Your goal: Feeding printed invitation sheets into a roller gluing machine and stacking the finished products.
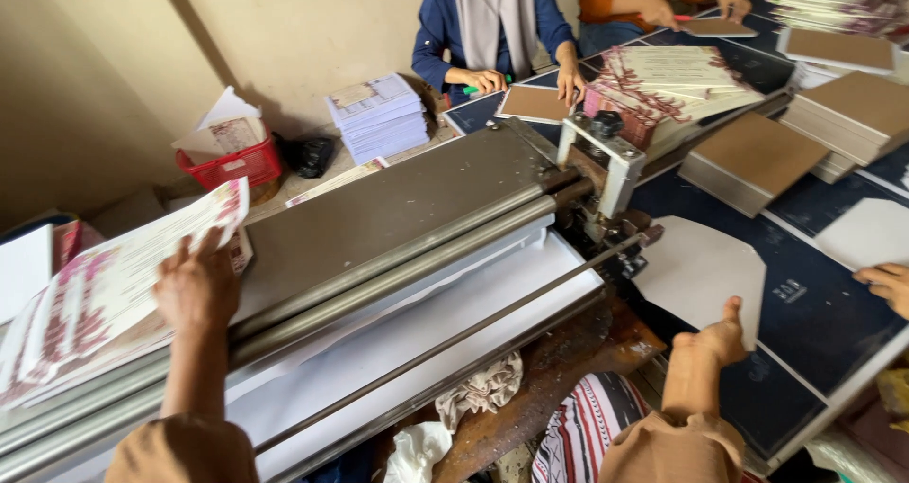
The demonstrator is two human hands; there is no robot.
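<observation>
1. The left hand (196, 286) lies with fingers spread flat on a printed sheet (123, 275), the top one of a fanned stack at the left end of the roller machine (398, 208). It presses the sheet and pinches nothing.
2. The right hand (721, 336) rests on the near edge of a white card (701, 270), thumb raised, fingers curled on the card's lower edge; whether they grip it I cannot tell.
3. The card lies on the dark blue desk (814, 322), just beside the machine's right end and its bracket (606, 156).
4. The rollers run the machine's whole length between the two hands; a thin rod (454, 341) crosses in front of a white tray below them.
5. Open desk lies right of the card; another person's hand (888, 284) comes in at the right edge.
6. Brown boards (748, 156) are stacked toward the desk's far right corner, touching printed piles.
7. A red basket (232, 166) at the far left holds papers; a white stack (379, 114) sits beside it.
8. Two people sit at the far edge, hands on small boards.
</observation>
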